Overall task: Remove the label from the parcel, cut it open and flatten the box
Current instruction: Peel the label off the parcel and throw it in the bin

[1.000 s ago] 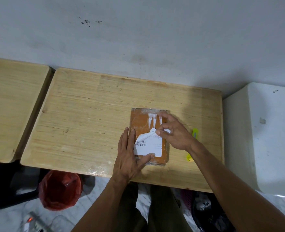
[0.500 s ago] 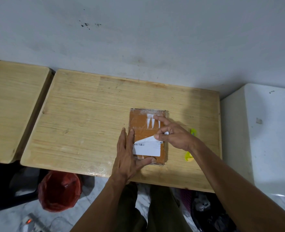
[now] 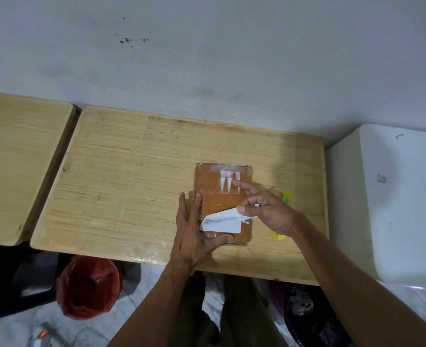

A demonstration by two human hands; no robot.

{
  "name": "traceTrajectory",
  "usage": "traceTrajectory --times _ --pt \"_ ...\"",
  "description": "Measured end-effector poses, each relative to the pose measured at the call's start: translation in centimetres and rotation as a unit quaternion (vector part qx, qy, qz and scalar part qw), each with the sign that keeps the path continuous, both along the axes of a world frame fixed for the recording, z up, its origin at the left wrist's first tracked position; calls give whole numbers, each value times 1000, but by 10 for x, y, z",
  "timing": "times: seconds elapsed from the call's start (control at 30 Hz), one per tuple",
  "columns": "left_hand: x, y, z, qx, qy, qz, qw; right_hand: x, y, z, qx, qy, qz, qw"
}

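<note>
A flat brown parcel [image 3: 213,194] wrapped in clear tape lies on the wooden table [image 3: 136,176], right of centre. Torn white strips of paper remain stuck near its far edge. The white label [image 3: 223,221] with a barcode clings to the near part of the parcel, its upper right corner peeled up. My right hand [image 3: 264,209] pinches that lifted corner between thumb and fingers. My left hand [image 3: 194,234] lies flat against the parcel's left edge, thumb across its near edge, holding it down.
A yellow-green cutter [image 3: 283,216] lies on the table to the right of the parcel, mostly hidden behind my right hand. A second wooden table [image 3: 19,159] stands to the left, a white unit [image 3: 402,196] to the right. A red-bagged bin [image 3: 89,286] sits on the floor below.
My right hand has pulled the label's corner toward me and to the right, so more bare cardboard shows above the label. My left hand has stayed pressed on the parcel.
</note>
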State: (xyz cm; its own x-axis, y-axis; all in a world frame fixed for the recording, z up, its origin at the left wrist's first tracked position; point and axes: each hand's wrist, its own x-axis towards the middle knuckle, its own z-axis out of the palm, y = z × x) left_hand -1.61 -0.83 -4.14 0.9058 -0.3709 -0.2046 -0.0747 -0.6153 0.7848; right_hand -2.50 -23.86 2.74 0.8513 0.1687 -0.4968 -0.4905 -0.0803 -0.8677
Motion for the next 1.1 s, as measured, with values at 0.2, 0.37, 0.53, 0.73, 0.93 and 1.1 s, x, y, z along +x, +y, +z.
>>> traceTrajectory --times 0.2,0.37,0.53,0.73,0.93,1.1 --pt "0 -1 5 17 22 -10 1000 -10 -3 -15 99 7 -66 993" --pt "-1 3 7 18 31 -10 999 -6 -14 -10 261 20 -116 958" --pt "-3 7 17 31 61 5 998 3 -46 10 177 31 -198 964" --pt "1 6 31 26 74 27 997 0 -47 19 120 -6 -244 962" --pt "17 7 55 17 41 28 999 2 -28 41 102 -12 -264 959" --pt "43 4 81 -13 -30 29 999 7 -21 63 58 -35 -273 960"
